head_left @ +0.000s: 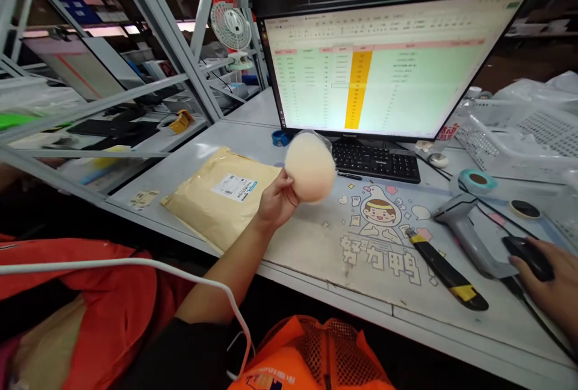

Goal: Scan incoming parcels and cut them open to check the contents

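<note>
My left hand [277, 202] is closed on the edge of a round beige pad [310, 167] that looks like a bra pad. It is held up above the desk, in front of the monitor, with some clear plastic behind its top edge. Under and beside my left forearm lies a yellow padded mailer [212, 194] with a white shipping label [235, 187]. At the right edge, my right hand [555, 284] rests around a black computer mouse [530, 256]. A grey barcode scanner [474, 236] lies just left of the mouse.
A monitor [370, 71] showing a spreadsheet stands behind a black keyboard [379, 160]. A black-and-yellow utility knife [447, 269] lies on the printed desk mat [316, 257]. Tape rolls [477, 179] and a white plastic basket [519, 131] are at right. Metal frame posts and a small fan [230, 24] stand at left.
</note>
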{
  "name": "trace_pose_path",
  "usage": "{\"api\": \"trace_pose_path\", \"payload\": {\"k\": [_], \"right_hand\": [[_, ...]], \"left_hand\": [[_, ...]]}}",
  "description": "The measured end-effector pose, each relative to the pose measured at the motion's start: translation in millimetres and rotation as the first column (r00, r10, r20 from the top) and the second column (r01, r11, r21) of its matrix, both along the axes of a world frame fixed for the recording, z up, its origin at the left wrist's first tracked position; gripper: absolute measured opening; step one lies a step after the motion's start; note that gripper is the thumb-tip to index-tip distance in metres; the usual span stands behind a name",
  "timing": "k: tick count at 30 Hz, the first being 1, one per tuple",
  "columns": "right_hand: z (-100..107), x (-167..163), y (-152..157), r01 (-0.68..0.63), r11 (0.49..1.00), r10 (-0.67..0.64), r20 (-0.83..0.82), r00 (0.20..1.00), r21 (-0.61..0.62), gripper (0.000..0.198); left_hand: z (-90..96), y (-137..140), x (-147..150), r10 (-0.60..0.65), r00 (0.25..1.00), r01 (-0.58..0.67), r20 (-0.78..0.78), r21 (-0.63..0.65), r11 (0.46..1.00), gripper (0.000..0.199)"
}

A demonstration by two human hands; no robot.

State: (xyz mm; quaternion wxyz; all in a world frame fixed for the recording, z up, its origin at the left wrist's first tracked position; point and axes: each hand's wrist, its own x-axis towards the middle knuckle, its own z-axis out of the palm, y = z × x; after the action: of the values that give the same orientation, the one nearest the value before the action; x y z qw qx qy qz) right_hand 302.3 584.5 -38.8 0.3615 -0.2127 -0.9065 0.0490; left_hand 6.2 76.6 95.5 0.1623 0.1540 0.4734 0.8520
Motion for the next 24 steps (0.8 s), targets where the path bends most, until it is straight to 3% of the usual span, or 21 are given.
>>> {"api": "trace_pose_path", "payload": {"k": [8, 19, 24], "right_hand": [[-11.5, -2.4, 10.9, -0.024, 0.999, 0.023, -0.045, 0.999, -0.038, 0.074], [-20.9, -3.7, 24.6, -0.068, 0.998, 0.069, -0.078, 0.995, 0.005, 0.072], [-19.6, -4.4, 22.3, -0.048, 0.999, 0.047, -0.076, 0.996, -0.011, 0.066]], "left_hand": [[21.7, 4.0, 4.0, -0.025, 0.997, 0.028, -0.079, 0.033, 0.999, 0.066], [27.0, 8.2, 14.5, -0.045, 0.986, 0.050, -0.158, 0.031, 0.998, 0.040], [29.0, 10.4, 22.2, -0.083, 0.985, 0.101, -0.152, 0.111, 0.989, 0.027]]}}
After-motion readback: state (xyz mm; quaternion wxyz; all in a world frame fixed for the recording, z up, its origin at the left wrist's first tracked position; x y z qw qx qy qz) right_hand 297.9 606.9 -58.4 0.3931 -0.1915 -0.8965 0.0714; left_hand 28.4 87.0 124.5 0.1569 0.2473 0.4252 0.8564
